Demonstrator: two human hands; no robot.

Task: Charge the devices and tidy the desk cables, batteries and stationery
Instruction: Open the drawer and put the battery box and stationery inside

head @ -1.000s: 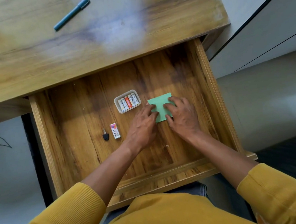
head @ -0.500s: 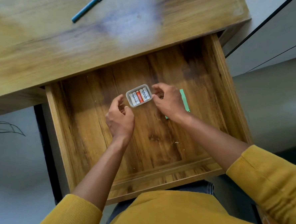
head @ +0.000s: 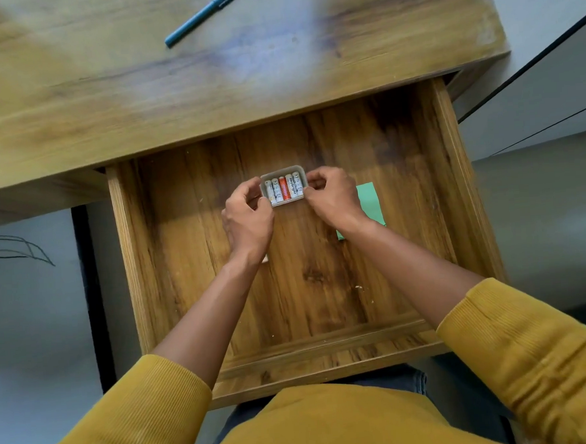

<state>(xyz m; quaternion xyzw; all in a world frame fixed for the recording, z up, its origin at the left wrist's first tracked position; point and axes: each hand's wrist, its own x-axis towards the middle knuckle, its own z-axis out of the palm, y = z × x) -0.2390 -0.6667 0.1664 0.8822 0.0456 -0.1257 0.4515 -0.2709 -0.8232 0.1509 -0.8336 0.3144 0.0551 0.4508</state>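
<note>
A small grey tray (head: 280,171) holding several batteries (head: 284,188) sits in the middle of the open wooden drawer (head: 322,278). My left hand (head: 248,217) grips the tray's left end with curled fingers. My right hand (head: 333,197) pinches its right end. A green sticky-note pad (head: 371,201) lies on the drawer floor just right of my right hand, partly hidden by the wrist. A teal pen (head: 200,16) lies on the desk top (head: 139,94) behind the drawer.
A sliver of a small white object (head: 264,258) peeks out under my left wrist. The drawer's side walls (head: 468,190) and front rail (head: 327,357) bound the space. A grey cabinet (head: 533,80) stands to the right of the desk.
Both hands left the green pad and moved left to the battery tray, now holding it at both ends. The left hand now covers the white eraser and small black item.
</note>
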